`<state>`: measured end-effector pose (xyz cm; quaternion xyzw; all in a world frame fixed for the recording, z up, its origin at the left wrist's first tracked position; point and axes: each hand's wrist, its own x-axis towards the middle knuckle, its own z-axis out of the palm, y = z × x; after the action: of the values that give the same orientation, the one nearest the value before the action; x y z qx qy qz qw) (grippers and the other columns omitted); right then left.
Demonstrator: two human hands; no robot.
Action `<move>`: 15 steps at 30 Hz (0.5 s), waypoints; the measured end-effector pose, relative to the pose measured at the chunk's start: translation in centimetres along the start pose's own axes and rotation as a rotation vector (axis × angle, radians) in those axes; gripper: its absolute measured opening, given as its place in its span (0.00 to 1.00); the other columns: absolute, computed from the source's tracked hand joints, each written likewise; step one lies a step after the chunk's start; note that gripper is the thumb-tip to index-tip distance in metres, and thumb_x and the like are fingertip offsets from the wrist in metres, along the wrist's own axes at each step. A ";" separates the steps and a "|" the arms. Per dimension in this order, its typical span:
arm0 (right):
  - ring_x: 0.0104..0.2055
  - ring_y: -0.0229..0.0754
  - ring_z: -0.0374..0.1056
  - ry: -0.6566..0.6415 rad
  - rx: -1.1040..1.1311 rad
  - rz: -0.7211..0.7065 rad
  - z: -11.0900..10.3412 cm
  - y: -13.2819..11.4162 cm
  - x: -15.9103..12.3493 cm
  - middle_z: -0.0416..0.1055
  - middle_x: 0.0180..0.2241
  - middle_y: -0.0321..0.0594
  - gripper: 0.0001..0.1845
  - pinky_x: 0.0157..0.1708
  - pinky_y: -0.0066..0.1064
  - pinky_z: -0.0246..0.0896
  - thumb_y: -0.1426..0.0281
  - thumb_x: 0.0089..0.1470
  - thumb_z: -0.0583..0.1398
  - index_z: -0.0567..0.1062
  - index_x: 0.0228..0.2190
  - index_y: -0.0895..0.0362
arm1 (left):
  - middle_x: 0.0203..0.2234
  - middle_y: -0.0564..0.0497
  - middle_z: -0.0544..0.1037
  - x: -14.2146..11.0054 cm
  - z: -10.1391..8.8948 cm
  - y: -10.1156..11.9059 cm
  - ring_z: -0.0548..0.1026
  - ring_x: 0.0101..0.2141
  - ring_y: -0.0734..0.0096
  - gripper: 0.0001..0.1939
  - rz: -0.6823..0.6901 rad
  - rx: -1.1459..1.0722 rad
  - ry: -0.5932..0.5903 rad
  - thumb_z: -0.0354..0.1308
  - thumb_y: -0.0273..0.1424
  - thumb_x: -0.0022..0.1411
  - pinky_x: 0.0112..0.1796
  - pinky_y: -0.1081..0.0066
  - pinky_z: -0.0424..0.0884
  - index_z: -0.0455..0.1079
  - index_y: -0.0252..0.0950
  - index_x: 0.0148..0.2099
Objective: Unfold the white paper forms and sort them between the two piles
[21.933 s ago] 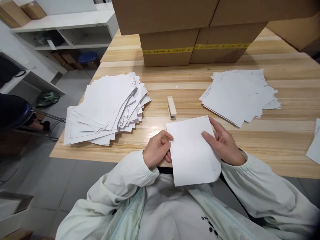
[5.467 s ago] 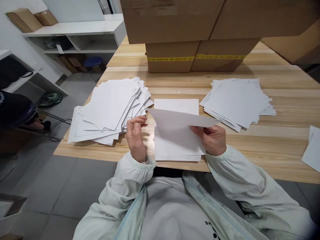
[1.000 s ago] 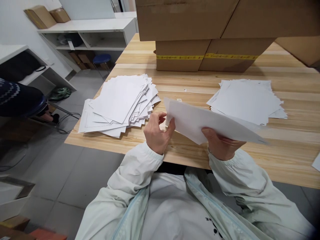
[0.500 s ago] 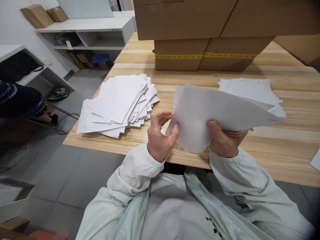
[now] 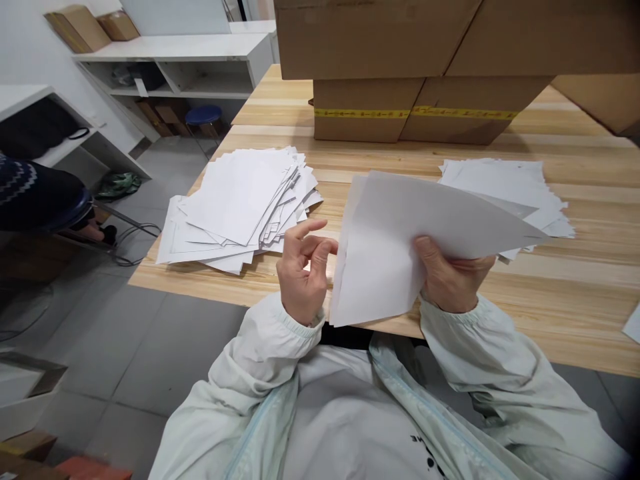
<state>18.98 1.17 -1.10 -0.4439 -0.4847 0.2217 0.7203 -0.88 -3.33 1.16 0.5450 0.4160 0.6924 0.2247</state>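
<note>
My right hand (image 5: 450, 277) is closed on a few white paper sheets (image 5: 390, 240), thumb on top and fingers underneath. The sheets are bowed, with their left corner hanging toward the table's front edge. Just left of them, my left hand (image 5: 305, 270) has its index finger stretched out and its thumb close to the middle finger. It grips no sheet. Beyond my left hand lies a loose, fanned pile of white papers (image 5: 235, 193). A second paper pile (image 5: 500, 183) lies behind the held sheets on the right and is partly hidden by them.
Cardboard boxes (image 5: 365, 110) with yellow tape stand stacked at the back of the wooden table (image 5: 590, 287). A paper corner (image 5: 633, 323) shows at the right edge. On the left are white shelves (image 5: 200, 47), a blue stool (image 5: 203, 115) and a seated person's leg (image 5: 45, 193).
My left hand has let go of the sheets' left edge and moved a little left. The sheets' lower left corner has dropped and flattened out. My right hand keeps its hold.
</note>
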 end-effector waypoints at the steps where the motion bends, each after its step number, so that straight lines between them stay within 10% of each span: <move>1: 0.36 0.43 0.75 0.009 -0.012 0.006 0.0 0.0 0.0 0.80 0.33 0.36 0.17 0.38 0.39 0.76 0.62 0.38 0.76 0.81 0.30 0.54 | 0.31 0.55 0.79 -0.2 -0.1 0.1 0.81 0.33 0.73 0.10 -0.003 -0.001 0.004 0.57 0.33 0.71 0.35 0.71 0.77 0.67 0.42 0.53; 15: 0.39 0.46 0.76 -0.101 0.079 0.208 0.0 0.1 0.2 0.80 0.32 0.40 0.19 0.46 0.43 0.73 0.62 0.40 0.76 0.79 0.32 0.57 | 0.40 0.48 0.82 0.1 -1.0 0.2 0.80 0.39 0.72 0.14 -0.348 -0.448 -0.236 0.70 0.30 0.57 0.40 0.74 0.78 0.78 0.41 0.47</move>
<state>19.10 1.35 -1.12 -0.4511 -0.4627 0.3363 0.6851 -1.86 -3.67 1.29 0.4790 0.3114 0.6500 0.5011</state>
